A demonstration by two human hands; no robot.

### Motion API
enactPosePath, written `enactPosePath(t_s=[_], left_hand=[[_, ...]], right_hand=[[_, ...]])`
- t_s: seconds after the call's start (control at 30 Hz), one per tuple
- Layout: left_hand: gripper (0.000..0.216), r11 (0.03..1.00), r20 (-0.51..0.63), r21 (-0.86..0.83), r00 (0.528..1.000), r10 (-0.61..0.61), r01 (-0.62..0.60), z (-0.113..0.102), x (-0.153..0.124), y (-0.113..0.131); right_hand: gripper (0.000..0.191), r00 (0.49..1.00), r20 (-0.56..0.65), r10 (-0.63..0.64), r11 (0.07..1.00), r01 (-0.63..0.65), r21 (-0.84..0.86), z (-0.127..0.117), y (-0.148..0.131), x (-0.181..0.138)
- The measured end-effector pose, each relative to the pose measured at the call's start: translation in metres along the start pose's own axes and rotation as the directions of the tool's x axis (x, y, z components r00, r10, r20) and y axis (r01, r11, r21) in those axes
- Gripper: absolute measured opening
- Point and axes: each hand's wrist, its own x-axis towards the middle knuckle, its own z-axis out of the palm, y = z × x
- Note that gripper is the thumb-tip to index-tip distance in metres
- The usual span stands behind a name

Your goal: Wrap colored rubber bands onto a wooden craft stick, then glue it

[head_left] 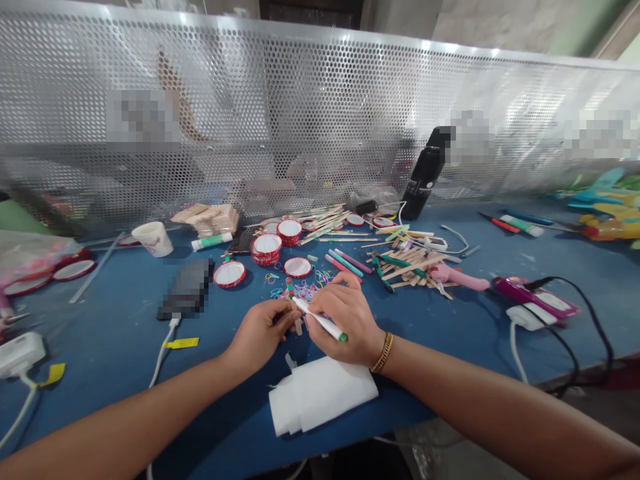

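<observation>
My right hand (347,323) is closed around a white marker (327,327) with a green end, held at a slant with its tip toward my left hand. My left hand (263,330) pinches a small flat wooden stick (299,326); its upper end shows red and green colour. The marker's tip is close to the stick, but whether they touch I cannot tell. Just beyond my fingers lies a scatter of small coloured rubber bands (303,291). Folded white paper or cloth (330,393) lies on the blue table (225,413) nearer to me.
Several red-rimmed round pieces (266,245) stand behind the bands. Pens (344,264) and a pile of wooden sticks (407,267) lie to the right. Leftward are a phone (186,290) and paper cup (153,239). A black bottle-like object (425,177) leans against the perforated metal screen (325,120).
</observation>
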Motion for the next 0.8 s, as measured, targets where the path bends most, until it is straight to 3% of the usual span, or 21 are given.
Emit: enactPosePath(t_s=[0.2, 0.8], left_hand=[[0.035, 1.0, 0.001, 0.005, 1.0, -0.018, 0.018, -0.0005, 0.0004, 0.0003], [0.036, 1.0, 0.002, -0.022, 1.0, -0.01, 0.01, 0.0006, 0.0014, -0.0013]], right_hand=[[0.012, 0.999, -0.045, 0.014, 0.999, -0.016, -0.043, -0.0027, 0.0, 0.0013], [0.009, 1.0, -0.017, -0.013, 1.0, 0.013, -0.018, -0.0028, -0.0009, 0.0013]])
